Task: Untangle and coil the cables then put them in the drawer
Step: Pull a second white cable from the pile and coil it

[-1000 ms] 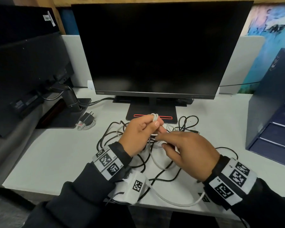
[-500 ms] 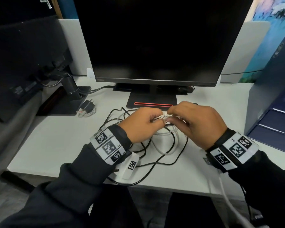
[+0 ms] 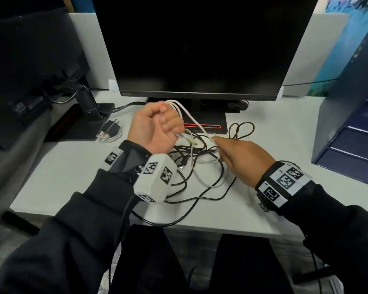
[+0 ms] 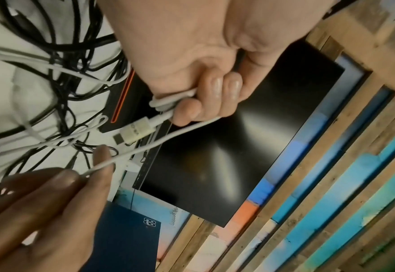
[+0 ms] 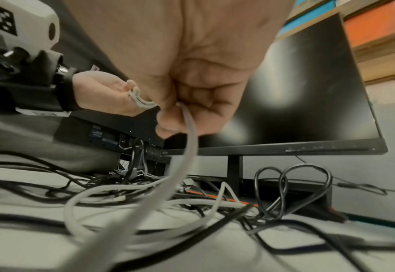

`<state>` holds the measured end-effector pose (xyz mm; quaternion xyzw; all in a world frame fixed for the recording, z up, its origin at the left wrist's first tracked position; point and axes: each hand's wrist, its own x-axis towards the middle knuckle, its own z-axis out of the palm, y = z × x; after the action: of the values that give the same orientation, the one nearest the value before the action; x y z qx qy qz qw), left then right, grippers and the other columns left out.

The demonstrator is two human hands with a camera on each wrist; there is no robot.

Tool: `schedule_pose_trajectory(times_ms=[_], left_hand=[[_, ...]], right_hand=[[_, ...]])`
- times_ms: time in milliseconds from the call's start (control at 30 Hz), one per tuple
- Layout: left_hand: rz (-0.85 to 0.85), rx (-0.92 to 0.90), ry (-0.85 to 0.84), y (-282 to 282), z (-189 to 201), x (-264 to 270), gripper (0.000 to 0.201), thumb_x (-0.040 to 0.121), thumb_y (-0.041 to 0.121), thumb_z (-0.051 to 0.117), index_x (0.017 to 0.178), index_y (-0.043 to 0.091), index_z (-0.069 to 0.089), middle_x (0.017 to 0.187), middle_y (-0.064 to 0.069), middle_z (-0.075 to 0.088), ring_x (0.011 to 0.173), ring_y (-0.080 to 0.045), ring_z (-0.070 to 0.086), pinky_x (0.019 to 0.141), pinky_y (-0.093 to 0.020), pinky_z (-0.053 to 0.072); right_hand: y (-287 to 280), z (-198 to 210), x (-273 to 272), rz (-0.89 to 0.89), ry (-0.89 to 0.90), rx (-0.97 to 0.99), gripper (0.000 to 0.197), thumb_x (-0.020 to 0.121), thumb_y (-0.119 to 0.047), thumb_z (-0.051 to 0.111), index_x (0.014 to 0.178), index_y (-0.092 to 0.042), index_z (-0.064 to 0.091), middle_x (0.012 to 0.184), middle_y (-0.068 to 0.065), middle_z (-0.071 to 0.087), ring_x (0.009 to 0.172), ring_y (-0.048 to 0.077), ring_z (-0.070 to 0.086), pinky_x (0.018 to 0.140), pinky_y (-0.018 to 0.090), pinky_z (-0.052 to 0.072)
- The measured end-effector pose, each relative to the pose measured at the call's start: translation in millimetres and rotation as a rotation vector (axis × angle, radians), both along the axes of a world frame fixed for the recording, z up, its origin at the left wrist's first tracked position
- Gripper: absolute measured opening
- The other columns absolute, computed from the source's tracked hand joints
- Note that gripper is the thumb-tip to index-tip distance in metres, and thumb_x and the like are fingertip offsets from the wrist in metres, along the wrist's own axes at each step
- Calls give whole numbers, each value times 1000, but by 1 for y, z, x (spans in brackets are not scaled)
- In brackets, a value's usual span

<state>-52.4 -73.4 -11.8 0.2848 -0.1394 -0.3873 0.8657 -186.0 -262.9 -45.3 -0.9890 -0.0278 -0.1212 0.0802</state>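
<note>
My left hand (image 3: 157, 128) is raised over the desk, palm up, its fingers (image 4: 206, 97) curled round a few loops of a white cable (image 3: 187, 115). The cable's USB plug (image 4: 136, 131) hangs just past the fist. A strand runs from the fist to my right hand (image 3: 240, 155), which pinches it between thumb and fingers (image 4: 101, 158) lower and to the right. The rest of the white cable (image 5: 145, 204) trails into a tangle of black cables (image 3: 200, 166) on the white desk (image 3: 62, 177). The navy drawer unit (image 3: 353, 128) stands at the right.
A black monitor (image 3: 200, 45) on its stand (image 3: 206, 126) rises just behind the hands. A second monitor (image 3: 30, 66) on an arm is at the left. A small charger with a coiled white cable (image 3: 111, 132) lies at the left. One black cable hangs over the desk's front edge.
My hands were close together over the tangle. The left has lifted and turned palm up with the loops, and the right has drawn away to the right along the white strand.
</note>
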Motion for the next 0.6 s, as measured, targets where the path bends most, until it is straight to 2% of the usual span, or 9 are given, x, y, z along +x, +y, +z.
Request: schedule_pose_trajectory(times_ms=[100, 200, 267, 367, 433, 500, 567, 600], left_hand=[[54, -59, 56, 1, 4, 1, 15, 90, 19, 41, 77, 15, 47, 63, 4, 37, 55, -12, 34, 63, -27, 37], [57, -98, 90, -4, 2, -6, 20, 98, 17, 35, 88, 12, 52, 76, 2, 49, 65, -12, 50, 75, -30, 45], [66, -82, 85, -10, 1, -11, 24, 104, 17, 34, 96, 11, 56, 86, 1, 62, 75, -11, 64, 85, -32, 49], [156, 15, 3, -18, -5, -18, 23, 106, 15, 38, 103, 8, 60, 96, -4, 73, 89, -14, 72, 94, -35, 51], [221, 116, -123, -22, -10, -22, 22, 106, 13, 39, 106, 6, 59, 99, -7, 75, 95, -18, 72, 93, -35, 54], [245, 242, -303, -24, -17, -25, 20, 106, 11, 40, 107, 3, 58, 102, -11, 75, 98, -23, 72, 90, -34, 55], [233, 380, -522, -24, -21, -29, 20, 104, 9, 43, 107, 1, 61, 100, -11, 74, 94, -24, 73, 85, -31, 56], [226, 463, -663, -24, -21, -32, 20, 104, 9, 46, 105, -1, 63, 94, -8, 75, 87, -19, 72, 79, -26, 55]], right_hand=[[6, -3, -2, 34, 43, 40, 32, 106, -26, 38, 134, -22, 52, 106, 9, 69, 92, 34, 64, 76, 42, 52], [22, -4, -6, 82, 86, 52, 37, 107, -32, 37, 142, -31, 47, 116, 3, 69, 99, 29, 63, 81, 39, 52], [28, -6, -9, 114, 111, 13, 36, 107, -33, 35, 141, -31, 46, 114, 0, 68, 97, 26, 62, 78, 36, 50], [33, -6, -11, 171, 100, -35, 30, 107, -34, 34, 130, -25, 52, 104, -1, 67, 89, 26, 63, 69, 34, 45], [34, -2, -12, 210, 39, -18, 24, 106, -34, 38, 110, -21, 58, 95, -3, 66, 83, 25, 61, 64, 32, 39], [32, 7, -13, 224, -13, -11, 25, 103, -35, 40, 92, -21, 57, 84, -6, 63, 76, 23, 59, 61, 31, 37], [29, 18, -15, 218, -68, -32, 22, 99, -35, 46, 87, -22, 60, 80, -8, 63, 71, 21, 60, 58, 30, 39], [26, 23, -16, 216, -107, -48, 19, 97, -34, 50, 87, -24, 63, 79, -9, 64, 69, 20, 61, 56, 28, 38]])
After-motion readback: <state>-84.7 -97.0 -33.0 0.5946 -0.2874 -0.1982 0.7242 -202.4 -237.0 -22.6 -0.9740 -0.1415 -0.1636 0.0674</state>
